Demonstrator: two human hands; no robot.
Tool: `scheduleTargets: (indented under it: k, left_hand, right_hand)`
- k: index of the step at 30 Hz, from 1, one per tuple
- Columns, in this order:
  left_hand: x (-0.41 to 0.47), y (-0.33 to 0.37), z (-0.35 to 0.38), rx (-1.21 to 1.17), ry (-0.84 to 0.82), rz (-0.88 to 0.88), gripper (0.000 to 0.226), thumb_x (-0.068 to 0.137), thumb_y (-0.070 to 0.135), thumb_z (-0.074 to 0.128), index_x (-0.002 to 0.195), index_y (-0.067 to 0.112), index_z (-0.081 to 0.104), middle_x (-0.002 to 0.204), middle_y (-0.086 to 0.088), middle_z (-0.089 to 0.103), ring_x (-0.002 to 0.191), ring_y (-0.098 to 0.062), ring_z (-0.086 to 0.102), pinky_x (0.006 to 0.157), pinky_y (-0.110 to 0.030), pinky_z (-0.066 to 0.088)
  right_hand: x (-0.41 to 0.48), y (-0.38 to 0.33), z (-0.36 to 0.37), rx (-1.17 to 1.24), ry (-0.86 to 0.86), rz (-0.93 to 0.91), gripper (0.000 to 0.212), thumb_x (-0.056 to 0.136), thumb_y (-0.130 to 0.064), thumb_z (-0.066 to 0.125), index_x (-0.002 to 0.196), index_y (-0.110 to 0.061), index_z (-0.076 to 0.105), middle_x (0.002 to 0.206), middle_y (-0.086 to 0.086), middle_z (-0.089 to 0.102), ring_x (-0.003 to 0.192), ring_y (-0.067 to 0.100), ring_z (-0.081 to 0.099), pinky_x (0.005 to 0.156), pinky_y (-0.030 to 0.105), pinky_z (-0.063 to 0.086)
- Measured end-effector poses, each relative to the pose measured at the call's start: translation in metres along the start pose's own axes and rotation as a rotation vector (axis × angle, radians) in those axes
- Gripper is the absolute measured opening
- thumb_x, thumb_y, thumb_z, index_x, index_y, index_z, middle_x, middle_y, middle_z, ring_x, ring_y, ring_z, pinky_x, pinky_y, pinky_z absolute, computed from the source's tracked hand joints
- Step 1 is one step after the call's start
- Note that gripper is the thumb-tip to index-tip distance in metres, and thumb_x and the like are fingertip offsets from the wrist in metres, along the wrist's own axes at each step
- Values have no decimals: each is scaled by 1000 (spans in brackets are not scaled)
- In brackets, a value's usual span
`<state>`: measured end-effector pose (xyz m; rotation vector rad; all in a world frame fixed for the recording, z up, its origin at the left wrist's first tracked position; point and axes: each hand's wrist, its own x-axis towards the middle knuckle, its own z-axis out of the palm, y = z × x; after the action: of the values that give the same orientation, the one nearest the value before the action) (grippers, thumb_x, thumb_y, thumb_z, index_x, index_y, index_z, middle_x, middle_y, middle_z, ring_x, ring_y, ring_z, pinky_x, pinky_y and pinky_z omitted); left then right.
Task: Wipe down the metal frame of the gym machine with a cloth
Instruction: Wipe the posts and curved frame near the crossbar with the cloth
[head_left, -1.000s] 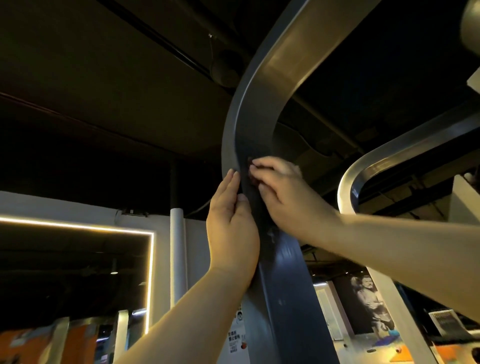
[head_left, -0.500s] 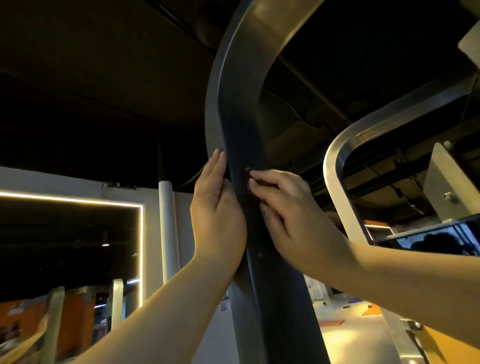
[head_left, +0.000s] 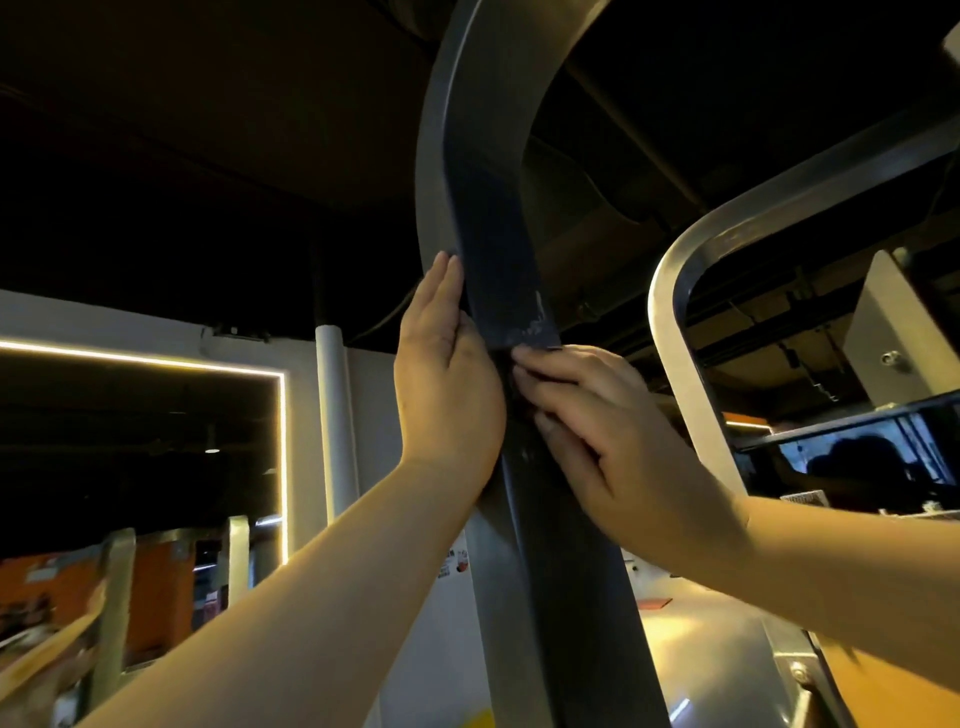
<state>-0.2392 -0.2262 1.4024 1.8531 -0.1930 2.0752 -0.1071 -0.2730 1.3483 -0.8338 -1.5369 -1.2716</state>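
The gym machine's dark metal frame (head_left: 493, 249) rises up the middle of the view and bends to the right at the top. My left hand (head_left: 447, 374) lies flat against the frame's left side, fingers straight and pointing up. My right hand (head_left: 597, 426) reaches across the front face with its fingers laid out toward the left. It presses a small dark cloth (head_left: 511, 366) against the metal. Only a sliver of the cloth shows at the fingertips; the rest is under the hand. Pale smears mark the frame just above the right hand.
A second, lighter curved frame bar (head_left: 670, 322) stands close on the right. Behind it is a metal bracket (head_left: 893, 332) with a bolt. A white pipe (head_left: 335, 415) and a lit wall strip (head_left: 156, 361) are at the left; more frame posts (head_left: 117, 597) stand lower left.
Both hands have slid down the frame, away from the bend at the top. The view has shifted with them, and more of the right-hand bar and bracket shows.
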Motion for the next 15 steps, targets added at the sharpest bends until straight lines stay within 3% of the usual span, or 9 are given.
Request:
scheduleTargets:
  k: [2, 5, 7, 10, 12, 15]
  left_hand:
    - [-1, -1, 0, 8, -4, -1, 50, 108, 6, 43, 152, 30, 48, 159, 16, 42, 146, 4, 35, 126, -30, 29]
    - [0, -1, 1, 24, -4, 7, 49, 109, 7, 44, 153, 29, 48, 159, 18, 41, 145, 7, 34, 124, -23, 28]
    - [-2, -2, -1, 35, -11, 11, 49, 109, 6, 43, 153, 28, 48, 160, 17, 41, 144, 9, 34, 121, -13, 27]
    - [-12, -8, -4, 5, -49, 10, 50, 109, 5, 42, 153, 27, 47, 161, 18, 39, 145, 11, 33, 119, -10, 27]
    - [-19, -10, -6, -13, -47, 13, 49, 109, 6, 42, 153, 28, 49, 160, 21, 40, 143, 13, 33, 121, -15, 27]
    - [-21, -11, -6, -33, -49, 3, 48, 110, 7, 43, 152, 27, 50, 159, 23, 40, 142, 16, 33, 119, -10, 27]
  right_hand:
    - [11, 13, -5, 27, -17, 8, 37, 103, -24, 49, 135, -13, 64, 143, 0, 57, 137, 11, 46, 118, 22, 30]
    - [42, 23, -9, 102, 49, 238, 33, 103, -16, 57, 135, -16, 64, 143, -2, 54, 135, 12, 47, 118, 33, 37]
    - [42, 14, -4, 116, 63, 290, 34, 103, -14, 56, 137, -16, 62, 144, -3, 52, 136, 13, 45, 116, 25, 36]
    - [-2, -14, 2, 103, 70, 200, 35, 103, -23, 53, 135, -17, 63, 143, -5, 54, 136, 9, 46, 112, 16, 35]
    - [-37, -30, 1, 137, 63, 109, 36, 100, -26, 52, 132, -15, 64, 140, -5, 55, 135, 6, 47, 111, 16, 37]
    - [-53, -25, -6, 143, -24, -13, 33, 100, -23, 54, 128, -11, 67, 137, -1, 58, 132, 10, 50, 110, 20, 39]
